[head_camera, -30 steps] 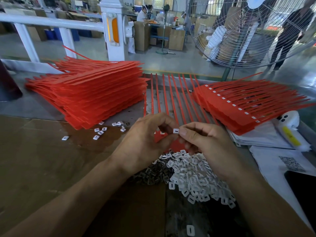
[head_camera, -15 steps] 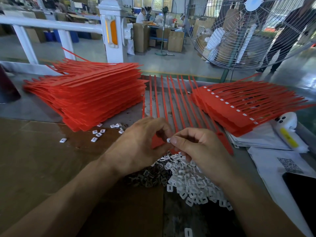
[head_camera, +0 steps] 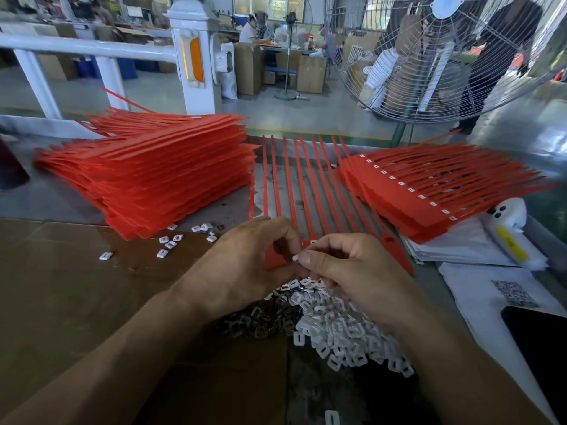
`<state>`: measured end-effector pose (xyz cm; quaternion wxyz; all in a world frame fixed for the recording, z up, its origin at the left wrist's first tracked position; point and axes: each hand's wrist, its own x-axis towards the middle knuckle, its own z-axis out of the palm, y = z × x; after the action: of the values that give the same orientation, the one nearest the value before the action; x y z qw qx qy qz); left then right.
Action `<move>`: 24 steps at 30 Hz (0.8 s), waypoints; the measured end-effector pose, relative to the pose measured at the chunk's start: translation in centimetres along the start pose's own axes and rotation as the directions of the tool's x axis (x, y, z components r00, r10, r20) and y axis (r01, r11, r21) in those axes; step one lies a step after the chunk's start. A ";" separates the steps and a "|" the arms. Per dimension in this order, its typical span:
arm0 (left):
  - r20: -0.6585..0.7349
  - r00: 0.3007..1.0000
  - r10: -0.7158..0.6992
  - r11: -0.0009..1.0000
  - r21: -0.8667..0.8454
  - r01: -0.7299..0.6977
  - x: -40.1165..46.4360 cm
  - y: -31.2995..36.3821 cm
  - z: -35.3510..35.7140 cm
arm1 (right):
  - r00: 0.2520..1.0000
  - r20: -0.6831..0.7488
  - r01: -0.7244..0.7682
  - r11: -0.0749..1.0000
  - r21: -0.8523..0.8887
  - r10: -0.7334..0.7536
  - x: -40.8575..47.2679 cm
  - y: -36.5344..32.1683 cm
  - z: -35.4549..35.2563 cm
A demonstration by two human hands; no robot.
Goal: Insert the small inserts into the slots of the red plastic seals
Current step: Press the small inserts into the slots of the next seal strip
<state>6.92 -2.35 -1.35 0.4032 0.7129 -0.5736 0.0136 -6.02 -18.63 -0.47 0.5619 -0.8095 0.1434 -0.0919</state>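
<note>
Hands (head_camera: 302, 265) lowered onto red seal (head_camera: 273, 259), right thumb pinching insert (head_camera: 295, 257)

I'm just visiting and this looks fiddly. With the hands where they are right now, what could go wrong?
1. The white insert is pinched at the very tips of the right hand; it could slip and drop into the loose pile of inserts below.
2. The hands hide the slots of the red seal strip, which the left hand holds, so the insert could go in crooked.
</note>
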 end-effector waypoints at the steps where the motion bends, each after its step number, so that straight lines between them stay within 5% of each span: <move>1: -0.020 1.000 0.000 1.000 0.004 0.000 0.0 0.0 0.0 | 1.000 -0.024 0.018 1.000 -0.018 -0.018 0.0 -0.1 -0.1; 4: -0.102 0.993 -0.051 0.997 0.053 0.056 0.1 0.1 -0.1 | 0.970 -0.226 0.080 0.996 -0.034 -0.086 0.2 -0.1 -1.5; 10: -0.122 0.987 -0.105 0.965 0.225 0.131 0.2 -0.7 -0.4 | 0.797 -0.600 0.061 0.998 -0.034 -0.069 1.3 1.3 -5.3; 24: 0.039 0.947 -0.319 0.880 0.384 0.280 0.0 -2.0 0.1 | 0.860 -0.511 -0.170 0.954 -0.248 0.020 2.5 2.6 -4.2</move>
<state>8.52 -2.43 -2.53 0.2278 0.8563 -0.4629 0.0237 -5.33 -24.03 -1.44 0.3865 -0.8216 0.3366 -0.2496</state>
